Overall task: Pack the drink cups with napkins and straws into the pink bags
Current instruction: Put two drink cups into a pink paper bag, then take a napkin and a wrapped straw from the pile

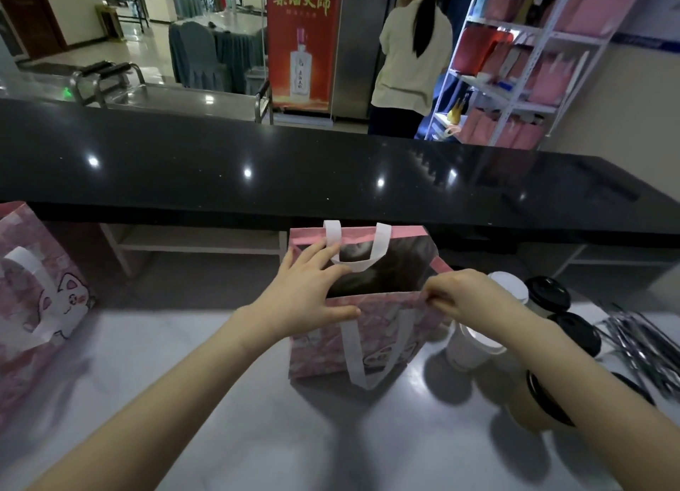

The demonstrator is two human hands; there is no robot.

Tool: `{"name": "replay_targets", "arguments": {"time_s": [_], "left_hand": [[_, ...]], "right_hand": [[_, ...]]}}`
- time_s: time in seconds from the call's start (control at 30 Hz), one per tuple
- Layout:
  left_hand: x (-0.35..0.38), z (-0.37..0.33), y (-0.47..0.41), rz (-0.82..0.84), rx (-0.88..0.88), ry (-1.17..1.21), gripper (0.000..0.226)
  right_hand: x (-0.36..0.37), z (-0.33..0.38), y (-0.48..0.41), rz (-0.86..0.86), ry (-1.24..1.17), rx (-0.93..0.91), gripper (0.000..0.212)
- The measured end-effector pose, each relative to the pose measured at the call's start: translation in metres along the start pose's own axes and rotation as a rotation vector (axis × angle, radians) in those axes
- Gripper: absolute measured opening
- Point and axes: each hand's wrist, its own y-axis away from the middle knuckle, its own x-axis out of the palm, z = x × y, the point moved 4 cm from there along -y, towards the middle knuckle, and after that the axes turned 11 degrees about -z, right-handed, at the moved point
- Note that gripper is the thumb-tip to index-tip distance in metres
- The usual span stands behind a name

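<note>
I am opening the bag [371, 328]: left fingers [321, 258] flat on its rim, right fingers [436, 296] pinching it. Next, probably a cup [473, 347], just right.

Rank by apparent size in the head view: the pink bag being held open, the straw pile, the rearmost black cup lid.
1. pink bag
2. straw pile, partly cut off by the frame edge
3. black cup lid, clearly smallest
</note>
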Motion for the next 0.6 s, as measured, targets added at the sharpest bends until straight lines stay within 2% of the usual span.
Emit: {"name": "replay_targets", "arguments": {"time_s": [0.17,0.37,0.5,0.6], "left_hand": [[-0.006,-0.013,-0.002,-0.103,-0.007,-0.028,0.062],[-0.025,-0.047,0.015,-0.256,-0.02,-0.032,0.043],[-0.03,-0.118,0.013,-0.432,-0.002,0.068,0.021],[-0.012,-0.191,0.001,-0.474,0.03,0.176,0.007]], "right_hand": [[0.001,-0.005,0.009,-0.071,-0.016,0.001,0.019],[-0.022,-0.007,0.042,-0.415,-0.094,-0.135,0.033],[-0.036,-0.043,0.09,-0.46,-0.154,-0.113,0.029],[-0.04,-0.095,0.136,-0.422,-0.152,-0.033,0.016]]}}
